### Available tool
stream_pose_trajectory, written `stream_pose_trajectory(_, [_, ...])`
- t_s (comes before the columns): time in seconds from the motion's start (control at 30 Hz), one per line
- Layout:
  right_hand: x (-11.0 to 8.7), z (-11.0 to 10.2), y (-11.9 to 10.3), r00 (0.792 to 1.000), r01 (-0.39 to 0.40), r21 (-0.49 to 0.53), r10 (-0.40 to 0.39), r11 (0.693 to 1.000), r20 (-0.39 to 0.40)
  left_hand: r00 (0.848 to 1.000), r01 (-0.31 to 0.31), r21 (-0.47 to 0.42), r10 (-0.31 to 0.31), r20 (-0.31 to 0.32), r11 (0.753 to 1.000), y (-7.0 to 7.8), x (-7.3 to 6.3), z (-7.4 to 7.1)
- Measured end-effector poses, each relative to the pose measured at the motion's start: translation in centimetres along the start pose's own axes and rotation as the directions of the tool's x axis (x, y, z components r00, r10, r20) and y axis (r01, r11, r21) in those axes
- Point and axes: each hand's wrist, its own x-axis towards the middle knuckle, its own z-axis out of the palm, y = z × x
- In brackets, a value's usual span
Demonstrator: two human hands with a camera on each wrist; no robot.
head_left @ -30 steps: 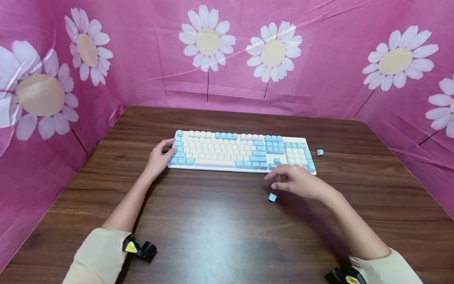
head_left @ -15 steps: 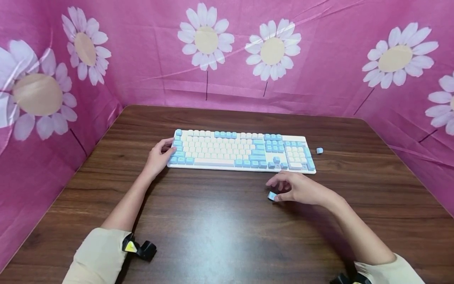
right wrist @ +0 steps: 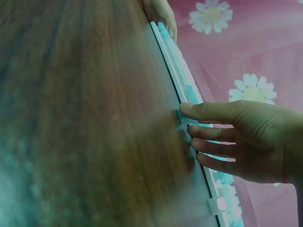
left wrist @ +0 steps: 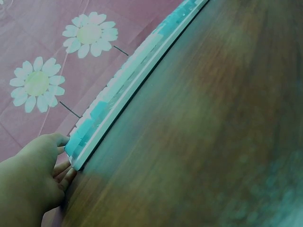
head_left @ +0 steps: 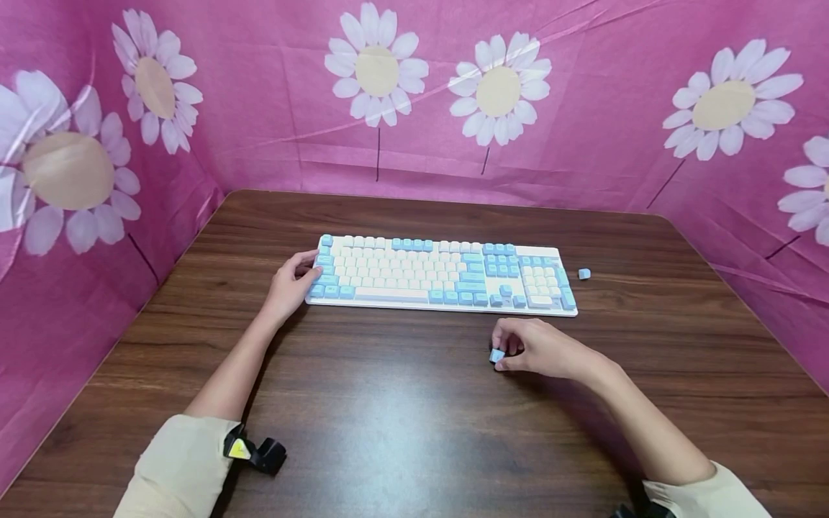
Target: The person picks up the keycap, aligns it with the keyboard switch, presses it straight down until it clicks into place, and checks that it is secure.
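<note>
A white and light-blue keyboard lies on the table. At its left end my left hand grips it, thumb over the edge keys; in the left wrist view the other fingers are by the side and partly hidden. In front of the keyboard's right part, my right hand pinches a light-blue keycap between thumb and forefinger, low at the tabletop. The right wrist view shows the thumb against that keycap. Among the arrow keys a gap shows in the lower row.
Another light-blue keycap lies on the table just right of the keyboard. The brown wood-grain table ends at a pink cloth printed with white flowers, behind and at both sides.
My right hand has come down from the keyboard's front edge toward the loose keycap and closed its thumb and forefinger on it. The left hand stays at the keyboard's left end.
</note>
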Motion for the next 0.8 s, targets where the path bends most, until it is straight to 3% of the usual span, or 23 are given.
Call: stream_pose_trajectory(0.8, [0.28,-0.28,0.87,0.998,0.031,-0.039,-0.032,0.999,-0.046,1.0,0.014,-0.006,-0.014,0.0,1.0,0.07,-0.06,0.02])
